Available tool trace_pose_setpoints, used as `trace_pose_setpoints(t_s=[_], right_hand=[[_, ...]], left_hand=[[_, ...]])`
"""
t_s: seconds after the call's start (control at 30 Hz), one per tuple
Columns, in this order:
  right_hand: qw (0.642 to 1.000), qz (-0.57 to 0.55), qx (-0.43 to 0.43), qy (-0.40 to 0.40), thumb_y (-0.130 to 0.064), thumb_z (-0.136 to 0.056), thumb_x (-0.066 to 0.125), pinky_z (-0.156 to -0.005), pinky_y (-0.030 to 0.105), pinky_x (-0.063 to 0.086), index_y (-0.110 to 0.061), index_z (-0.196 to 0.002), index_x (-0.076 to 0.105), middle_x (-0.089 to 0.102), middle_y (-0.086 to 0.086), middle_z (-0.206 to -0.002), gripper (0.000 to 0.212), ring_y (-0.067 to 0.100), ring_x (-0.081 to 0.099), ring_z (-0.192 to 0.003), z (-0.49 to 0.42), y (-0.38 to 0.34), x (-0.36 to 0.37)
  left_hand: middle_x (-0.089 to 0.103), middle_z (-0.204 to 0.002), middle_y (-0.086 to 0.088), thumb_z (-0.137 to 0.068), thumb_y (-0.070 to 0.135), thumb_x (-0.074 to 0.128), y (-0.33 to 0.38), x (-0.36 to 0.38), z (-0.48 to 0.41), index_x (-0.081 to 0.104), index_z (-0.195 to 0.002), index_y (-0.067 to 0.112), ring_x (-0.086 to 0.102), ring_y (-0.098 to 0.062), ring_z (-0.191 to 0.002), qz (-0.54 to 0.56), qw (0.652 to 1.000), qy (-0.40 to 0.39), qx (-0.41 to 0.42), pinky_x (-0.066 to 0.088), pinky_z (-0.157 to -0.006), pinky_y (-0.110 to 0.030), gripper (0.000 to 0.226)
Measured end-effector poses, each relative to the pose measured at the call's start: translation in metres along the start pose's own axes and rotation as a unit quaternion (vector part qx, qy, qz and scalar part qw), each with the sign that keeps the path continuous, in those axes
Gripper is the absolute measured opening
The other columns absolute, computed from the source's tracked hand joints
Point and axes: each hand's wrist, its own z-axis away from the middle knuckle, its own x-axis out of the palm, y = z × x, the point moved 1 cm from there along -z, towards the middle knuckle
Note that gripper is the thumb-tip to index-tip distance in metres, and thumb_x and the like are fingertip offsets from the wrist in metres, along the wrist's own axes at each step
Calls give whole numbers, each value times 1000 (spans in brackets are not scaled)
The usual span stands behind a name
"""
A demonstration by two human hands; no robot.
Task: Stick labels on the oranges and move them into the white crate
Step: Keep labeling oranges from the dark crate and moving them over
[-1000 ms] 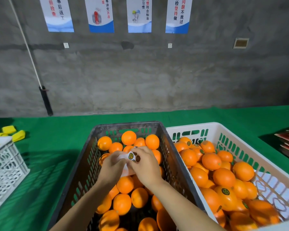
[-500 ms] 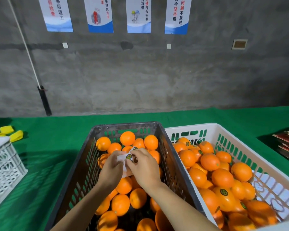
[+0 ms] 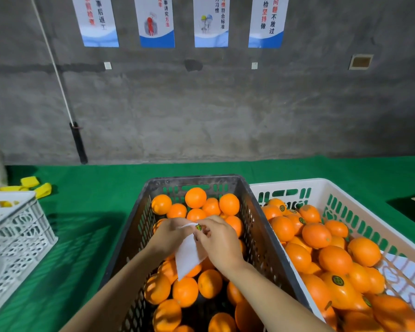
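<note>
1. Hands meet above the dark crate, which stands on the green bench and is filled with oranges.
2. Left hand: its grip is curled on the upper edge of a white label sheet. The sheet hangs down over the fruit.
3. Right hand: its grip pinches one small green label at the top of the sheet.
4. White crate stands just beside the dark one, on its right side. It holds many labelled oranges.
5. Small white basket is at the far left of the bench.
</note>
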Motion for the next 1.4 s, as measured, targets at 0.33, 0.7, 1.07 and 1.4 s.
trace_pose_setpoints(t_s=[0.33,0.7,1.07,1.4], right_hand=[[999,-4,14,31,-38,-95,65,-75,25,52,-23,-117,68,63,-8,-110,27,10,60,-95,1,0,0],[995,-85,30,31,-23,-95,60,-65,29,46,-20,-84,66,63,-4,-84,13,11,56,-78,-2,-5,-6],[698,5,207,-686,-27,-72,71,-64,33,61,-17,-64,59,51,-3,-64,17,15,53,-63,22,-8,8],[679,96,147,-713,-32,-75,77,-91,49,58,-16,-108,75,71,0,-75,36,26,71,-85,27,-6,-2]], left_hand=[[71,-96,-22,-105,13,47,3,13,1,72,-96,-2,66,-38,-94,75,996,43,-17,51,-86,-52,31],[39,-70,-10,-102,19,44,2,6,0,42,-76,13,36,-20,-66,62,974,201,-82,29,-65,-37,27],[38,-62,-7,-102,18,39,3,2,1,40,-71,12,35,-19,-59,10,974,223,-48,26,-57,-34,32],[29,-53,4,-101,16,40,2,5,2,27,-63,19,24,-12,-46,-28,977,210,-34,20,-49,-27,41]])
